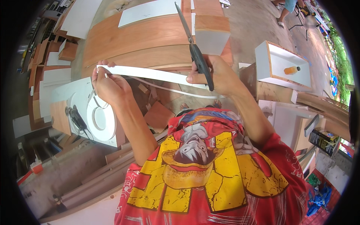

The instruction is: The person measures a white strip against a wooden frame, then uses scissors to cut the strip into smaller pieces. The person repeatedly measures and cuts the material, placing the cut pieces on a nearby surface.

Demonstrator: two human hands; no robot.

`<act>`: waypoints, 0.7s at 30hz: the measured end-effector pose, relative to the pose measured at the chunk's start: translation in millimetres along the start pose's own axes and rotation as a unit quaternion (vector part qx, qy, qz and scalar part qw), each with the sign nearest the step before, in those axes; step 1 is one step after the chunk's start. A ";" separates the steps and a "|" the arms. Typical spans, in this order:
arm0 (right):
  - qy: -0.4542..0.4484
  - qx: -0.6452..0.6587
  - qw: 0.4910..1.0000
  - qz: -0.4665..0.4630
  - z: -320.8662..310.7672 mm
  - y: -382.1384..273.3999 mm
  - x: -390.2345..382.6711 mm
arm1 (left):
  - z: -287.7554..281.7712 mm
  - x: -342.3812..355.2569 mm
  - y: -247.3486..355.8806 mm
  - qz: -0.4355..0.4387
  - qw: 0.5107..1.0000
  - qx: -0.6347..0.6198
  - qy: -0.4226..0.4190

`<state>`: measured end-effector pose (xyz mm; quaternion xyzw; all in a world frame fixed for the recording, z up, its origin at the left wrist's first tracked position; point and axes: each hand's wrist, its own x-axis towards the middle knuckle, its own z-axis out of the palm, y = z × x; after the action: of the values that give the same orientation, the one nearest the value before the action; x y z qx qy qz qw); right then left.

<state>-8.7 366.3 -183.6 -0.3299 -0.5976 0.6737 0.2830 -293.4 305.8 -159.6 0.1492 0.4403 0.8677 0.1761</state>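
A white strip [146, 74], flat and flexible like edge banding, stretches between my two hands. My left hand [111, 85] pinches its left end between thumb and fingers. Near its other end, the thumb of my right hand [221, 77] presses on the strip. That same right hand also holds black-handled scissors [201, 62], their blades together and pointing away from me. A narrower-looking length of the strip loops below, in front of my body. On a white board at the left lies a roll of white strip [91, 117]; part of the strip rises from it toward my left hand.
Wooden panels [138, 41] lie ahead. A white open box [262, 63] at the right holds an orange bottle [291, 70]. Beside the roll is a dark corded tool [77, 119]. Stacked boards [54, 82] stand far left. Another person's leg [284, 15] shows at the far right.
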 end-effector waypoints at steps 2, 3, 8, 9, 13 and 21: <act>-0.002 0.005 1.000 0.011 -2.3 -2.0 -0.5 | -4.6 -0.4 -0.6 -0.030 0.999 0.033 0.015; -0.010 0.016 1.000 -0.008 -5.7 -4.7 0.2 | -6.6 -0.2 -0.3 -0.018 0.999 0.029 -0.027; -0.095 -0.005 0.995 -0.001 -19.9 -28.6 -9.4 | -16.3 -13.4 43.1 -0.011 0.864 0.468 -0.186; -0.108 -0.041 0.993 -0.028 -17.6 -31.7 -10.9 | -14.3 -22.5 53.6 0.081 0.765 0.594 -0.235; -0.209 -0.075 0.975 0.026 -3.4 -35.6 -12.1 | 1.3 -70.5 64.7 0.061 0.639 0.449 -0.621; -0.299 -0.149 0.942 0.027 -0.9 -41.9 -4.1 | -0.7 -103.1 49.9 -0.217 0.572 0.386 -0.690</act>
<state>-5.9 368.9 -141.6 -0.1682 -0.7393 0.6517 0.0204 -210.2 232.8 -130.0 0.6566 0.4977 0.1850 0.5357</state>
